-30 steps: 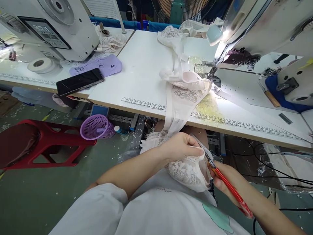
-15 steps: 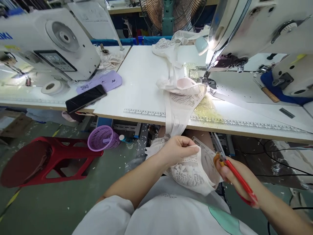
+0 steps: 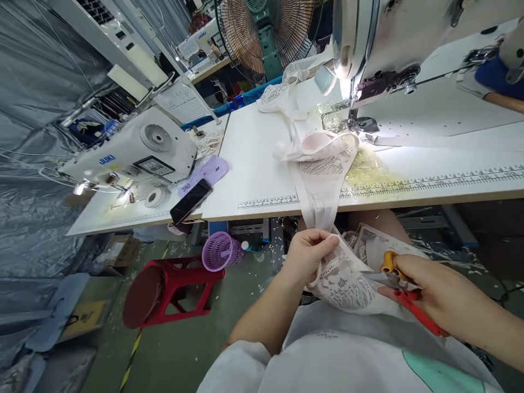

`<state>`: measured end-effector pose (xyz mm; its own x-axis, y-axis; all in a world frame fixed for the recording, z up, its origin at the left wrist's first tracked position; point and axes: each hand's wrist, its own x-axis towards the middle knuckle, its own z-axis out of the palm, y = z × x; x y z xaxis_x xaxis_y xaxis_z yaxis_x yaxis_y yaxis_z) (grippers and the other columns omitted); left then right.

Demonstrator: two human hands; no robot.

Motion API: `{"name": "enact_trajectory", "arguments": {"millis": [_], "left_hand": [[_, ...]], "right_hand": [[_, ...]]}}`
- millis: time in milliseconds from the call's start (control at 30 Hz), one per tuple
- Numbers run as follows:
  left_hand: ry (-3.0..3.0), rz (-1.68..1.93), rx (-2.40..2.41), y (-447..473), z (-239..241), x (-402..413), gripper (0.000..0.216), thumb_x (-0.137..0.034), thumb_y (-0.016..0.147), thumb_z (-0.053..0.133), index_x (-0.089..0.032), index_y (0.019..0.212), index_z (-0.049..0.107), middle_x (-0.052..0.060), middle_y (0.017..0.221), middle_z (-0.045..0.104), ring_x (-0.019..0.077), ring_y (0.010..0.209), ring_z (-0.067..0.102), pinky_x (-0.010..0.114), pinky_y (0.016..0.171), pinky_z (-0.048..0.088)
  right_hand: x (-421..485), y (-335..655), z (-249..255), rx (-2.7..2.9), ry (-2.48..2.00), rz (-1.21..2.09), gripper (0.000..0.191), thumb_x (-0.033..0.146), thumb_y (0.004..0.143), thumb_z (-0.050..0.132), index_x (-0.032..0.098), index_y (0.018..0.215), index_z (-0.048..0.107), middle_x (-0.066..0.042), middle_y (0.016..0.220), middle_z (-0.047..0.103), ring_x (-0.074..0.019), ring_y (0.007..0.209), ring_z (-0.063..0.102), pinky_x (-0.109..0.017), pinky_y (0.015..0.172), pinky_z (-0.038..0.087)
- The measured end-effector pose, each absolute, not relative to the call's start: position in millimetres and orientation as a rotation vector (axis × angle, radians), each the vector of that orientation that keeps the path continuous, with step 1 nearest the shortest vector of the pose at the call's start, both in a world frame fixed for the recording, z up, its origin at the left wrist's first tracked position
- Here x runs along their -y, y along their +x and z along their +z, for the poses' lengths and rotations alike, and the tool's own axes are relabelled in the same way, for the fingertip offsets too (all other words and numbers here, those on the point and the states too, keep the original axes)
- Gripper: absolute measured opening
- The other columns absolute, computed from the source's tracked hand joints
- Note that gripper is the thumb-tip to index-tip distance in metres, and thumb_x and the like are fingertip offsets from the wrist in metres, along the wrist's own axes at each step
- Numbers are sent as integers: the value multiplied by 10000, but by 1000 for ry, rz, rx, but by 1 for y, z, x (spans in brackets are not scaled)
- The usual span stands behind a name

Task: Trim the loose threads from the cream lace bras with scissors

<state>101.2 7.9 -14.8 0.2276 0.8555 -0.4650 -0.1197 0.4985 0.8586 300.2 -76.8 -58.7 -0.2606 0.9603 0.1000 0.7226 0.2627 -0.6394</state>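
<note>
My left hand [image 3: 309,255] pinches the edge of a white lace bra [image 3: 350,289] between thumb and fingers, over my lap. Red-handled scissors [image 3: 420,314], with an orange-yellow part near the pivot, are gripped in my right hand [image 3: 434,286]. Their blades point left and lie over the lace cup; whether they touch the fabric I cannot tell. From my left hand a pale fabric length runs up over the table edge to more lace bra pieces [image 3: 327,158], beside the needle of the sewing machine [image 3: 393,43].
A white table [image 3: 262,169] with a printed ruler runs along my front. On it lie a phone [image 3: 191,201], a purple card [image 3: 215,168] and a tape roll [image 3: 156,197], near a second sewing machine [image 3: 151,142]. Below stand a purple basket [image 3: 219,251] and red stool [image 3: 164,289]; a fan [image 3: 268,43] stands behind.
The scissors have come down and left from beside the bra to over its lace cup, their blades swinging from upward to leftward. My left hand keeps its pinch. The view has turned left.
</note>
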Motion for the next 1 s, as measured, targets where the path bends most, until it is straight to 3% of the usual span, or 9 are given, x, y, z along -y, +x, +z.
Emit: {"name": "enact_trajectory", "arguments": {"millis": [100,200,367,533,767,1000], "left_hand": [[770,790,-1145,96,-18,-8,335,-395,461,840,-134,549,648,-10,493,560,76,481,468,225,499,357],[718,781,-1128,91,-22,-8,357,-388,422,862,-133,577,666,-6,513,583,84,496,500,230,526,392],[661,750,-1117,84,-26,-9,395,-400,437,858,-124,676,707,22,587,635,110,537,552,243,551,419],[654,739,-1095,82,-26,-9,401,-414,443,848,-121,675,702,24,585,635,114,536,555,250,551,421],[659,761,-1080,85,-27,-9,378,-361,443,850,-113,679,689,9,593,628,96,543,546,246,573,424],[696,749,-1062,84,-26,-8,349,-371,485,836,-126,685,688,-1,581,614,90,536,533,236,572,424]], "right_hand": [[78,300,-63,2103,-1536,679,128,179,759,382,253,671,328,41,574,446,-157,478,442,-241,438,350],[76,300,-61,2014,-1590,863,74,243,747,404,256,685,365,39,574,471,-164,490,471,-247,446,394],[67,296,-53,1793,-1668,1177,339,531,752,488,255,592,373,32,525,477,-175,481,488,-275,433,417],[64,293,-48,1664,-1664,1237,425,605,675,586,251,552,386,42,492,433,-154,443,427,-263,378,376],[73,299,-51,1631,-1646,1288,352,501,811,539,255,614,382,44,520,425,-145,441,412,-266,420,404],[77,301,-61,1926,-1512,833,258,294,816,446,255,602,307,14,574,448,-168,493,430,-275,444,374]]}}
